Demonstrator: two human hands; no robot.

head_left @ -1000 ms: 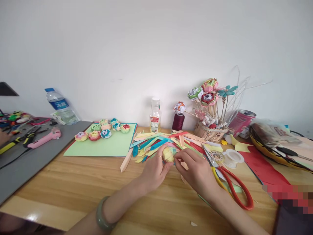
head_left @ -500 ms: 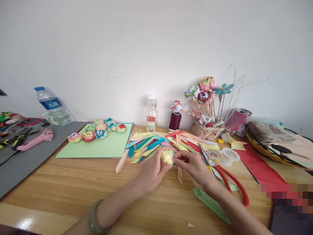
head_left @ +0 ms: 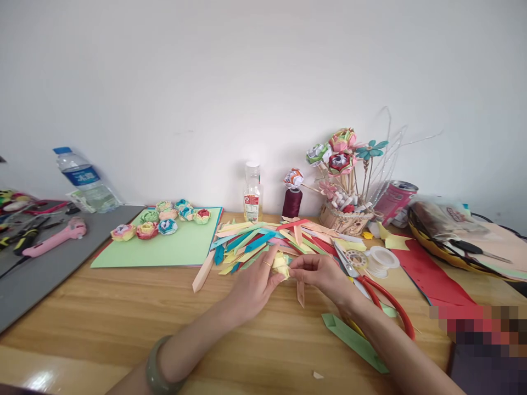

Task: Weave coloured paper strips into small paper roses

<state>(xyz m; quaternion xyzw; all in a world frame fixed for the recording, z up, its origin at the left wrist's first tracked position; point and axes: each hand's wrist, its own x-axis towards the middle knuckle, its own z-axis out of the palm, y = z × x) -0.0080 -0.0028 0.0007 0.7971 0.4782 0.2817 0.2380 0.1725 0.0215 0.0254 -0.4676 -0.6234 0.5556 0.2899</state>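
A small pale-yellow folded paper flower (head_left: 281, 265) is held up just in front of a heap of folded paper strips (head_left: 251, 241). My left hand (head_left: 256, 286) is closed around its left side, thumb below and fingers behind. From the right, my right hand (head_left: 323, 277) pinches the flower's edge between thumb and forefinger; the exact bit of paper there is too small to make out. Red-handled scissors (head_left: 376, 293) lie beside my right forearm. A folded green strip (head_left: 354, 343) rests on the wooden table partly under that forearm.
Several finished paper flowers (head_left: 167, 226) sit on a green sheet (head_left: 156, 255) to the left. At the back stand a glue bottle (head_left: 252, 200), a thread spool (head_left: 292, 203) and a flower basket (head_left: 346, 219). A pink glue gun (head_left: 57, 236) lies far left; a tape roll (head_left: 382, 260) is right.
The yellow flower has turned slightly in my fingers, and my left fingers now cover more of its top. The whole view has shifted a little.
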